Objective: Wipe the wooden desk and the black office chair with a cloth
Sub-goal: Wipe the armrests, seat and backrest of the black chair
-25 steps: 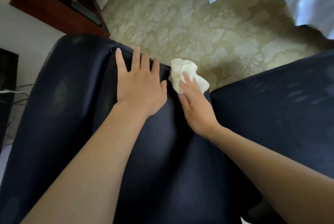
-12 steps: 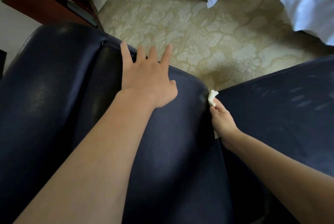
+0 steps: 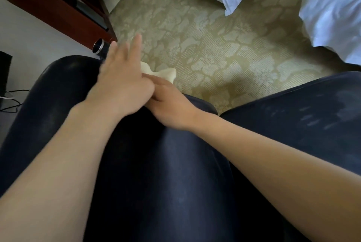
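**Cloth could slip off the chair's edge**

The cloth pokes out past the black chair's far edge, over the carpet. A loose grip there could drop it. The right hand grips it, fingertips hidden under the left hand, which is released and blurred, fingers straight. Whether the left hand touches the chair is unclear.

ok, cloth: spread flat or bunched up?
Bunched: the cloth sticks out as a crumpled wad beyond the right hand holding it.
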The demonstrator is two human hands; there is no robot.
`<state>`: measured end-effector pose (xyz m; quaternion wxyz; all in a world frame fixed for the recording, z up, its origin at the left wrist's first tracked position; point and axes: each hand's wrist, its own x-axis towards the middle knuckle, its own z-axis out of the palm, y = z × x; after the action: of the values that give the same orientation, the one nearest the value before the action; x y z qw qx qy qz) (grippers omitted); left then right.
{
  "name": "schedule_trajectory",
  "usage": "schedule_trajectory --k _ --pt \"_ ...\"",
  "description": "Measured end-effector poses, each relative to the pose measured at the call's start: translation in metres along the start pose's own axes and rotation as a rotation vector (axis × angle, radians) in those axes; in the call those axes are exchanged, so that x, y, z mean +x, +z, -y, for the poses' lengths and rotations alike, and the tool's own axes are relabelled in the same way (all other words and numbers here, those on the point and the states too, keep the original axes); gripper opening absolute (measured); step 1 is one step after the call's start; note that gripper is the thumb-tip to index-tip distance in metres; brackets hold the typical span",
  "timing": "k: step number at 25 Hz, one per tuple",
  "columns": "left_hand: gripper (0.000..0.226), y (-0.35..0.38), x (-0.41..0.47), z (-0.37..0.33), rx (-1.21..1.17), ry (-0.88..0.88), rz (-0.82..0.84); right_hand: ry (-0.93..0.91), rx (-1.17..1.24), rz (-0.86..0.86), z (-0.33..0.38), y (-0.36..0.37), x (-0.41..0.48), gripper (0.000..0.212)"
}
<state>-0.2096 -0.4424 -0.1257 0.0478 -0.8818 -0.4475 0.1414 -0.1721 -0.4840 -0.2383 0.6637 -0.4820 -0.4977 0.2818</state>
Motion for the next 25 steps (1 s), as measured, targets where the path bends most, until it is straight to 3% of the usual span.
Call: schedule_trajectory --k 2,4,10,16,21,25 --pt "0.072 -0.001 -0.004 0.016 0.264 0.017 0.012 -0.035 -0.097 0.043 -0.013 0.003 -0.008 0.031" --pt "0.073 0.005 -0.008 0.024 0.385 0.015 0.057 0.053 -0.106 0.014 -0.032 -0.004 -0.025 0.037" --pt "0.065 0.033 -0.025 0.015 0.707 0.058 0.138 0.603 0.048 -0.067 -0.078 -0.025 -0.081 0.029" --pt "0.075 0.083 -0.037 -0.009 0.690 0.134 0.210 0.956 0.162 -0.107 -0.120 -0.008 -0.142 0.045" --pt "0.067 0.093 -0.042 0.003 0.591 0.202 0.111 1.183 0.259 -0.003 -0.123 0.001 -0.218 0.038" --pt "0.063 0.097 -0.044 0.005 0.525 0.222 0.088 1.259 0.304 0.027 -0.115 -0.001 -0.263 0.028"
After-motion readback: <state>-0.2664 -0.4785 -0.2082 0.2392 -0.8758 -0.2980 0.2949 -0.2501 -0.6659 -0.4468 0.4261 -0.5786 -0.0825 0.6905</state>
